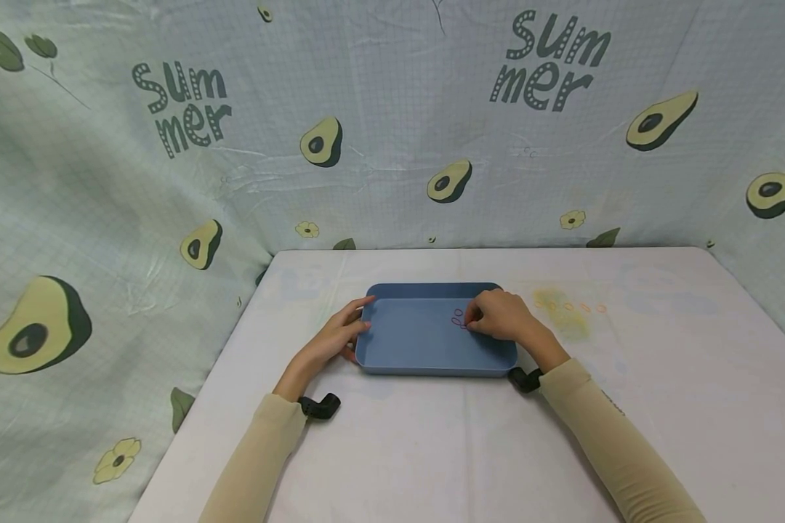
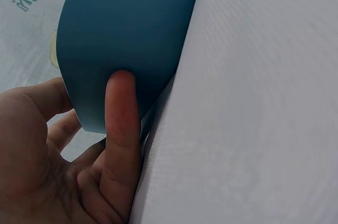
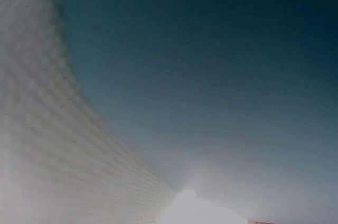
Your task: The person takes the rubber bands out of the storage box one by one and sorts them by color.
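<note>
A shallow blue tray [image 1: 412, 334] lies on the table. My left hand [image 1: 336, 334] holds its left end, fingers over the rim; in the left wrist view a straight digit [image 2: 122, 113] presses the tray's outer wall. Inside the tray, right of the middle, lie a few thin purple-red loops [image 1: 458, 313] that look like small rubber bands. Reaching over the tray's right end, my right hand [image 1: 500, 316] has its fingertips together, seemingly pinching the loop nearest them. Its fingers partly hide that loop. The right wrist view shows only blurred tray [image 3: 211, 76] and cloth.
On the table right of the tray, several thin orange loops [image 1: 585, 307] lie in a row, partly over a yellow patch [image 1: 561, 319] of the cloth. A pale cloth covers the table [image 1: 405, 450]. Behind hangs a curtain [image 1: 379, 87] printed with avocados.
</note>
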`<state>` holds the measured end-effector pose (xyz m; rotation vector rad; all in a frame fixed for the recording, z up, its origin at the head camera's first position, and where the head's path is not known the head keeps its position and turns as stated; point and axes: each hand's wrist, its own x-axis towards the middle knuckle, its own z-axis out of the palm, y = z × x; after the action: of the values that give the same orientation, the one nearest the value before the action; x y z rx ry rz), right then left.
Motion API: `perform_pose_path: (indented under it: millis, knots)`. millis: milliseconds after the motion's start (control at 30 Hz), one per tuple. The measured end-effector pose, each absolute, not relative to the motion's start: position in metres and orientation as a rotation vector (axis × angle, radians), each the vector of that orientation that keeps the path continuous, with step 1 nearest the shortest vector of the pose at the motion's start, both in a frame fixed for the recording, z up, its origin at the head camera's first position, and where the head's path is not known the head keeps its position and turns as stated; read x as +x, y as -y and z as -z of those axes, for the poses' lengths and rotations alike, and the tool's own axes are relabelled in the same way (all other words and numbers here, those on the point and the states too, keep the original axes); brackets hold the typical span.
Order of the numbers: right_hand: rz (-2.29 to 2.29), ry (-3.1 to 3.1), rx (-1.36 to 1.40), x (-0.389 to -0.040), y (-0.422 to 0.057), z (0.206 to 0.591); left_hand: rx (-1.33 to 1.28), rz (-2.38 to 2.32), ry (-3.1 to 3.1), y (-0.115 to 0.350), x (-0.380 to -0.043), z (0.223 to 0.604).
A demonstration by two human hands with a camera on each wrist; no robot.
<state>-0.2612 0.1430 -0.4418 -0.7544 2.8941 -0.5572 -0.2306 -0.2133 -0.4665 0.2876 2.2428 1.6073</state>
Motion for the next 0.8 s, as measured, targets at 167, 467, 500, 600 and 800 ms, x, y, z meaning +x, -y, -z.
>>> perform_pose_path:
  millis: [167, 467, 500, 600, 800]
  knots:
    - [0.544, -2.907, -0.757, -0.2605, -0.1427, 0.4409, 0.288, -1.61, -2.239, 0.2131, -0.2304, 0.4655]
    - [0.525, -2.921, -0.716, -0.2615, -0.1421, 0.4396, 0.284, -1.61, -2.241, 0.2126, -0.2322, 0.4648]
    - [0.524, -2.923, -0.712, -0.2618, -0.142, 0.44, 0.281, -1.609, -2.242, 0.2125, -0.2321, 0.4647]
    - [0.514, -2.928, -0.7, -0.2619, -0.1415, 0.4406, 0.286, -1.61, -2.24, 0.2128, -0.232, 0.465]
    - [0.501, -2.921, -0.718, -0.2608, -0.1408, 0.4416, 0.269, -1.612, -2.238, 0.2134, -0.23, 0.4655]
